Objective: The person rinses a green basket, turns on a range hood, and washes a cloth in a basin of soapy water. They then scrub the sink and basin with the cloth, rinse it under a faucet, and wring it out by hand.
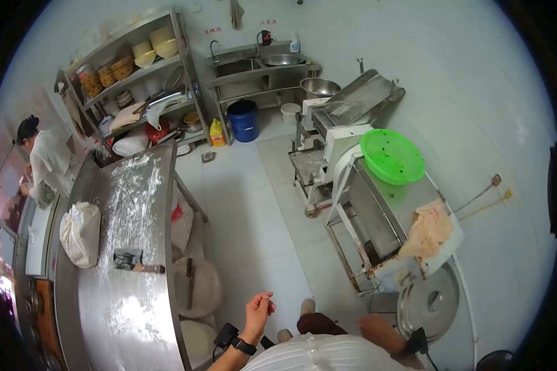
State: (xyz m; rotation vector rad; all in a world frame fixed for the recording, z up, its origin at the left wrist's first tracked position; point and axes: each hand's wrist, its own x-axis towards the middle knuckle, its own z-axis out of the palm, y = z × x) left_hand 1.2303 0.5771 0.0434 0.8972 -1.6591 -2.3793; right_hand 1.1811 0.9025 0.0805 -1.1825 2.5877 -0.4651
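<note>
My left hand (260,309) hangs over the tiled floor, its fingers curled in with nothing visible in them. A black watch band circles that wrist. My right hand (377,329) is low at my side, blurred, beside a large round metal lid (429,302); its fingers cannot be made out. To my left, a cleaver (127,260) with a wooden handle lies on a steel worktable (120,315) streaked with white residue. A white cloth sack (80,235) stands near its far edge.
On the right stand a white-framed machine (346,143), a green colander (392,156) and a tan cloth (430,227). A sink (235,67), blue bucket (242,121) and stacked shelves (136,80) line the back. Another person (48,157) stands at far left.
</note>
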